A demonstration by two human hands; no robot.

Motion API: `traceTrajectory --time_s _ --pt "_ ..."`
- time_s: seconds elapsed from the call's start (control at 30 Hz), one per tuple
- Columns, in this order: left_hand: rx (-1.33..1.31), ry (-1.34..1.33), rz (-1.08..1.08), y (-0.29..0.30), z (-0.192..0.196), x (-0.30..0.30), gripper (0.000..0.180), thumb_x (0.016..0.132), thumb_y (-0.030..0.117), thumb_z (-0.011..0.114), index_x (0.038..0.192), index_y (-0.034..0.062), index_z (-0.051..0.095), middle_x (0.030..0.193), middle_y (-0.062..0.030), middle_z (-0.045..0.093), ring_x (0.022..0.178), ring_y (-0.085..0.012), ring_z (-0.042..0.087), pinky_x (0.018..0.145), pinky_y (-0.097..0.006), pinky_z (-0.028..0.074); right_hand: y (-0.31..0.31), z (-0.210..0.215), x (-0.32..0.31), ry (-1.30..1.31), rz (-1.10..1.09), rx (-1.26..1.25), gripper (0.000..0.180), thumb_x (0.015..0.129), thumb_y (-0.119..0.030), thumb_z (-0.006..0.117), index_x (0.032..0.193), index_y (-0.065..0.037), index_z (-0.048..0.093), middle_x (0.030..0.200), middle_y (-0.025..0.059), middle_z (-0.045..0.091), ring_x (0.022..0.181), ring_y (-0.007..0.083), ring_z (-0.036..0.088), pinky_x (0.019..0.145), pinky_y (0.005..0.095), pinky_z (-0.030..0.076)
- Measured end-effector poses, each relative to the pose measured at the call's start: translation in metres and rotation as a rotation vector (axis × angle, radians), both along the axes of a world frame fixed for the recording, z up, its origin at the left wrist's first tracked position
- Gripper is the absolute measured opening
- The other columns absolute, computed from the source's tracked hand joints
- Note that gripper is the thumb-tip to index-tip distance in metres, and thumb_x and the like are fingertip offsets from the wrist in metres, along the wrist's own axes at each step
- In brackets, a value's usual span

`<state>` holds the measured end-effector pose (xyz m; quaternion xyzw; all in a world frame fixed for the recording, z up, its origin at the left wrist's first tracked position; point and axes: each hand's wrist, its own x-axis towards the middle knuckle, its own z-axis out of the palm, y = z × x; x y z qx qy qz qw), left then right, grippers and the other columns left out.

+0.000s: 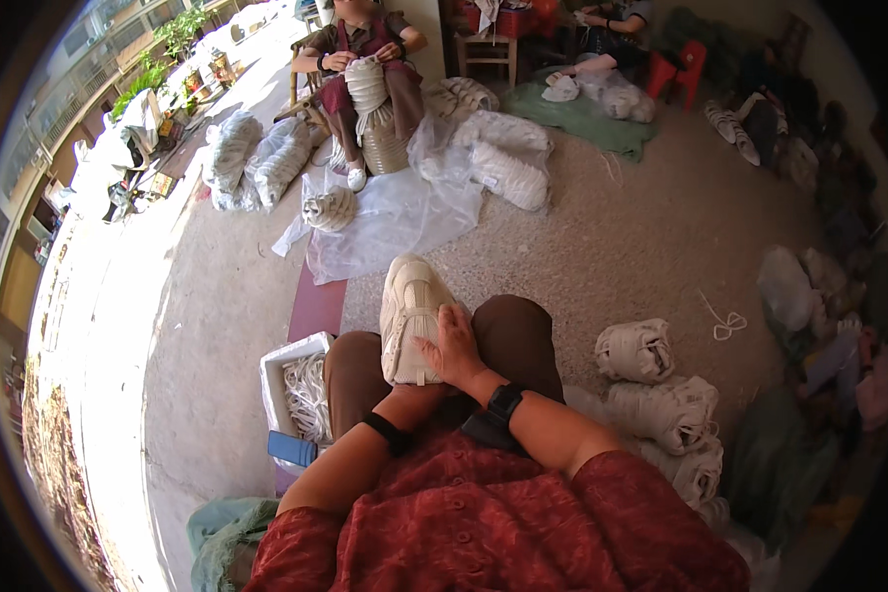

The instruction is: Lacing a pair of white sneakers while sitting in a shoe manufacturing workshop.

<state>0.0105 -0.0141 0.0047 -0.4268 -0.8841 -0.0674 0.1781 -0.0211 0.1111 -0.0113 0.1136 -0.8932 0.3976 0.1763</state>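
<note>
Right hand (454,345) resting open, fingers spread, on cream lace-up fabric sneaker (410,311); left hand hidden beneath, grip impossible to tell.

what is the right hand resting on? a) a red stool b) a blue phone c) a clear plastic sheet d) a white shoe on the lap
d: the right hand lies on the heel end of the white shoe that sits on the person's lap, toe pointing away.
</note>
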Motion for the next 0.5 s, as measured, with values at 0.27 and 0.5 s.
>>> traceTrajectory --time_s 0.27,0.5 --pt "0.038 -0.686 -0.114 0.000 0.071 0.037 0.030 0.082 0.013 0.055 0.109 0.0019 0.055 0.107 -0.0204 0.058 0.095 -0.0351 0.060 0.081 -0.038 0.049 0.015 -0.009 -0.012 -0.198 0.176 -0.193 0.059 0.083 -0.025 0.059 0.121 0.013 0.036 0.121 0.0343 0.041 0.112 0.0473 0.041 0.099 0.0448 0.033" --pt "0.656 -0.340 0.623 -0.011 0.003 -0.021 0.048 0.087 0.021 0.049 0.128 -0.0028 0.039 0.131 -0.0224 0.041 0.123 -0.0378 0.037 0.104 -0.040 0.029 0.002 0.008 -0.013 -0.265 0.177 0.090 0.061 0.082 -0.017 0.057 0.128 0.014 0.030 0.129 0.0375 0.032 0.122 0.0478 0.032 0.105 0.0468 0.024"
